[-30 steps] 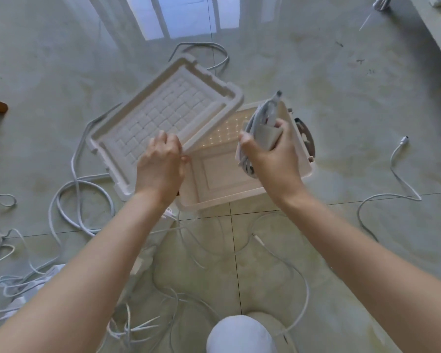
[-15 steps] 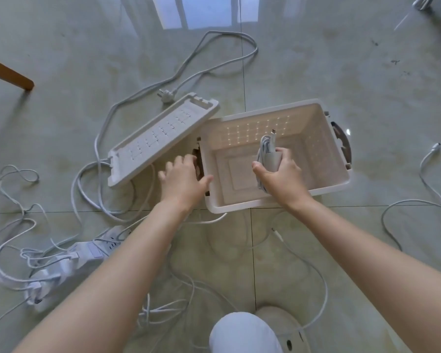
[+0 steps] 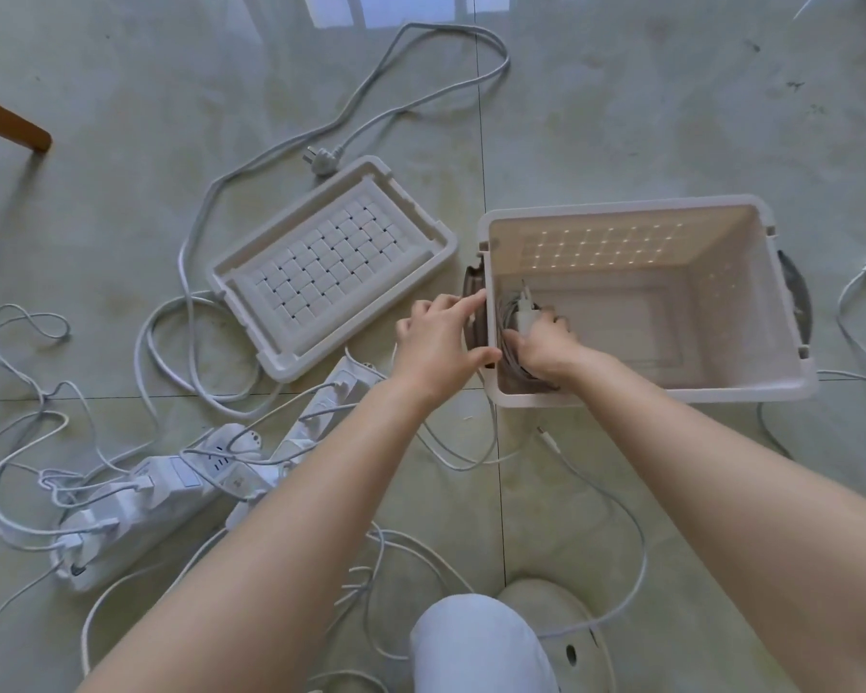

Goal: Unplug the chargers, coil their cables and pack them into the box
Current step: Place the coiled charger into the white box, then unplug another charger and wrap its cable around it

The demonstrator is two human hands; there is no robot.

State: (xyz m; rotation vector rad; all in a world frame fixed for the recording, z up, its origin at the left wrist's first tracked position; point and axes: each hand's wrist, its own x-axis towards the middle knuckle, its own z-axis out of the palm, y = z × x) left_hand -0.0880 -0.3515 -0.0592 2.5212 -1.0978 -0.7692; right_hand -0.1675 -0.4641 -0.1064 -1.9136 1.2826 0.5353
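A white plastic box (image 3: 741, 387) stands open on the tiled floor. My right hand (image 3: 546, 347) reaches down into its left end and grips a white charger with its coiled cable (image 3: 518, 317) against the box's left wall. My left hand (image 3: 438, 337) holds the outside of that left wall at the brown handle (image 3: 473, 292), fingers over the rim. The box's lid (image 3: 331, 265) lies upside down on the floor to the left. Two white power strips (image 3: 171, 492) with chargers plugged in lie at lower left amid tangled white cables.
Loose white cables run over the floor: a long one with a plug (image 3: 323, 160) behind the lid, another at the right edge (image 3: 856, 292). A wooden leg (image 3: 11, 122) shows at upper left. My knee (image 3: 476, 642) and shoe (image 3: 571, 627) are at the bottom.
The lid went from my left hand to the floor at left. My right hand lowered the coiled charger into the box's left end; my left hand moved to the box wall.
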